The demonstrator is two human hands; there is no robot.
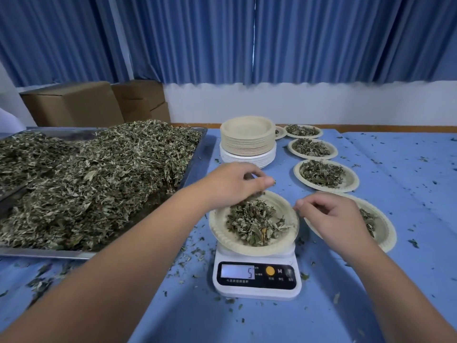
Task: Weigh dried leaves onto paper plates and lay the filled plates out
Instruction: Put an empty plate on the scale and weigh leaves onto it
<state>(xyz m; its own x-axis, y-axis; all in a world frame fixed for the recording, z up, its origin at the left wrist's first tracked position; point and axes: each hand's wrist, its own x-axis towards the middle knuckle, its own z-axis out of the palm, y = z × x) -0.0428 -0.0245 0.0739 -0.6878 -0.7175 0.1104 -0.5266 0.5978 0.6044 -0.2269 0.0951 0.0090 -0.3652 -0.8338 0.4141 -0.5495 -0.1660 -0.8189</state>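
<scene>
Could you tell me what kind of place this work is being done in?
Probably a makeshift herb-portioning workroom: a steel tray heaped with dried leaves, a digital scale on a blue-clothed table, and cardboard boxes stacked by blue curtains.

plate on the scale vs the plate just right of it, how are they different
The plate on the scale rests on the white scale; the plate right of it lies on the blue tablecloth. The plate on the scale shows nearly all its leaf pile; the plate right of it is partly hidden by the right hand. Both are pale, leaf-filled paper plates.
</scene>
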